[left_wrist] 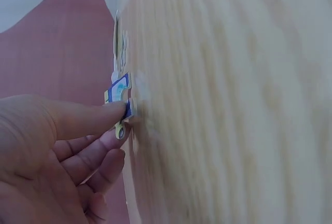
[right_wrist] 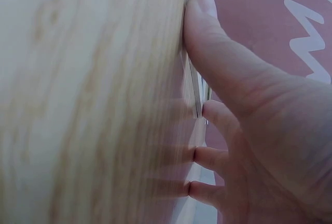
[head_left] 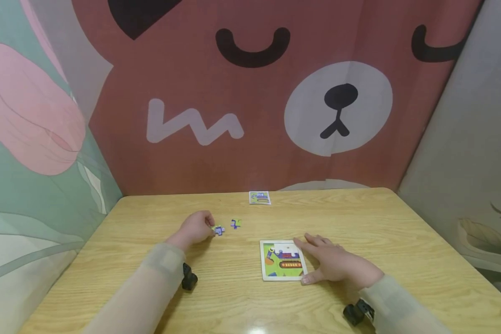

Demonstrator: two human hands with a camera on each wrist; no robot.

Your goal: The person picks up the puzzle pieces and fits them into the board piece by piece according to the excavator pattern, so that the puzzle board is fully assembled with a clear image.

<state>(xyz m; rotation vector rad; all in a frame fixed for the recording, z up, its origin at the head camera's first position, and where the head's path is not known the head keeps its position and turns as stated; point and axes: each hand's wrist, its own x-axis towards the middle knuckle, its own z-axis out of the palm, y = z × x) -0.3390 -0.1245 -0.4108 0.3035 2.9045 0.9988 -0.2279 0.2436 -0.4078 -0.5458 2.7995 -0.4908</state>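
My left hand (head_left: 198,227) pinches a small jigsaw puzzle piece (left_wrist: 119,89) between thumb and fingers, low over the table. The piece has blue, white and yellow print. A second puzzle piece (head_left: 235,223), green and purple, lies just to its right. Nearer the middle sits a square puzzle board (head_left: 281,277) with a white border and a digger picture; a white patch shows along its upper part. Spread around the board's right edge, my right hand (head_left: 331,260) touches it with thumb at the lower corner and forefinger at the upper one. Its other fingertips rest on the table.
At the table's far edge lies a small picture card (head_left: 260,198) with a similar digger print. The wooden table (head_left: 229,297) ends against a curtain (head_left: 250,153) with a bear face. Black wrist cameras (head_left: 189,277) sit at both sleeves.
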